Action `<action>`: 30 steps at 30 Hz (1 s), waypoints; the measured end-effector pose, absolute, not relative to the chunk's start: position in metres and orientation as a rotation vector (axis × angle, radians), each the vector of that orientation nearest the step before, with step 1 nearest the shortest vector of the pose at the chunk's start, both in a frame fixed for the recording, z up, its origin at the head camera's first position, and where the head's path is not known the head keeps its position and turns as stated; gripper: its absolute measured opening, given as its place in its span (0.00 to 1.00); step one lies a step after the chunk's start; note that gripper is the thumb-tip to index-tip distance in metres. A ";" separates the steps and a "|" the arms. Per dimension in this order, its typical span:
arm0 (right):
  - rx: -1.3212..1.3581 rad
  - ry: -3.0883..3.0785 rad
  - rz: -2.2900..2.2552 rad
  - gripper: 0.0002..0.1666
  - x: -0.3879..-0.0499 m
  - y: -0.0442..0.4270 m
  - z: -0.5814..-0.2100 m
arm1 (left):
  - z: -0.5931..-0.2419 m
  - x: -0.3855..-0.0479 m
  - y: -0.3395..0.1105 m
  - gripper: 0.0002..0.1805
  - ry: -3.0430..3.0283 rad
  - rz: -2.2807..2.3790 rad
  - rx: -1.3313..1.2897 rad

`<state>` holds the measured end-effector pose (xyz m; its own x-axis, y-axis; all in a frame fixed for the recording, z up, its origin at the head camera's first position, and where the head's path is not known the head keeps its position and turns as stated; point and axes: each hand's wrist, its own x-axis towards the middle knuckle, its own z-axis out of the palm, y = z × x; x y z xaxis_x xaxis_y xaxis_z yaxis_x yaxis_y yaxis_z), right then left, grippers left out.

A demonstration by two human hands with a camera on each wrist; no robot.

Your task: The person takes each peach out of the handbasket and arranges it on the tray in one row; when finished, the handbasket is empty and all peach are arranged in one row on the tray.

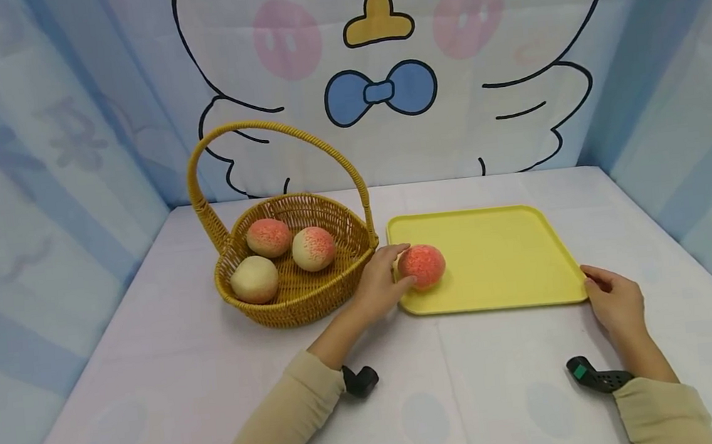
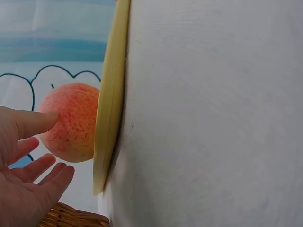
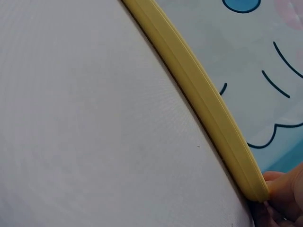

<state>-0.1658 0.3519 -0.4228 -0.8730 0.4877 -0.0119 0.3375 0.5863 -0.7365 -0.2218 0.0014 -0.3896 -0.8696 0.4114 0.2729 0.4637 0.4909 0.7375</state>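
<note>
Yellow tray (image 1: pixel 495 259), head view: peach (image 1: pixel 425 267) on its left end, just beyond the left grip (image 1: pixel 382 278); three further peaches (image 1: pixel 269 238) in wicker basket (image 1: pixel 294 314).

Left wrist view: left grip loosely spread, thumb overlapping the peach, nothing clasped; a sideways nudge might roll it.

Right wrist view: right grip (image 3: pixel 287 193) pinches the tray's corner; a tug could jolt the fruit.

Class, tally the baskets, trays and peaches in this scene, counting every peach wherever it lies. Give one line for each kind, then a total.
Basket: 1
Tray: 1
Peaches: 4
Total: 6
</note>
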 end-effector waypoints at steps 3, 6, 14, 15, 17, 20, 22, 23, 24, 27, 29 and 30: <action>-0.694 -2.622 1.144 0.23 -0.165 0.353 -0.423 | -0.391 -0.223 0.004 0.27 -2.657 -1.337 -0.785; -0.693 -2.619 1.140 0.23 -0.164 0.354 -0.423 | -0.391 -0.226 0.007 0.26 -2.656 -1.347 -0.789; -0.685 -2.613 1.158 0.23 -0.164 0.353 -0.422 | -0.390 -0.234 0.020 0.26 -2.685 -1.381 -0.747; -0.676 -2.615 1.159 0.23 -0.164 0.352 -0.422 | -0.389 -0.235 0.022 0.26 -2.690 -1.377 -0.738; -0.666 -2.619 1.164 0.23 -0.164 0.352 -0.422 | -0.390 -0.237 0.026 0.26 -2.695 -1.386 -0.724; -0.659 -2.622 1.166 0.23 -0.164 0.352 -0.421 | -0.390 -0.240 0.031 0.26 -2.692 -1.413 -0.718; -0.669 -2.625 1.172 0.23 -0.164 0.352 -0.421 | -0.389 -0.242 0.035 0.26 -2.693 -1.423 -0.716; -0.672 -2.625 1.177 0.23 -0.164 0.351 -0.421 | -0.389 -0.242 0.037 0.26 -2.696 -1.422 -0.714; -0.675 -2.625 1.173 0.23 -0.164 0.351 -0.422 | -0.389 -0.243 0.039 0.26 -2.698 -1.414 -0.715; -0.685 -2.624 1.175 0.23 -0.165 0.351 -0.422 | -0.389 -0.244 0.046 0.25 -2.709 -1.385 -0.718; -0.680 -2.623 1.170 0.23 -0.165 0.351 -0.423 | -0.389 -0.245 0.050 0.24 -2.711 -1.375 -0.732; -0.680 -2.624 1.166 0.23 -0.165 0.351 -0.423 | -0.389 -0.246 0.052 0.24 -2.714 -1.373 -0.738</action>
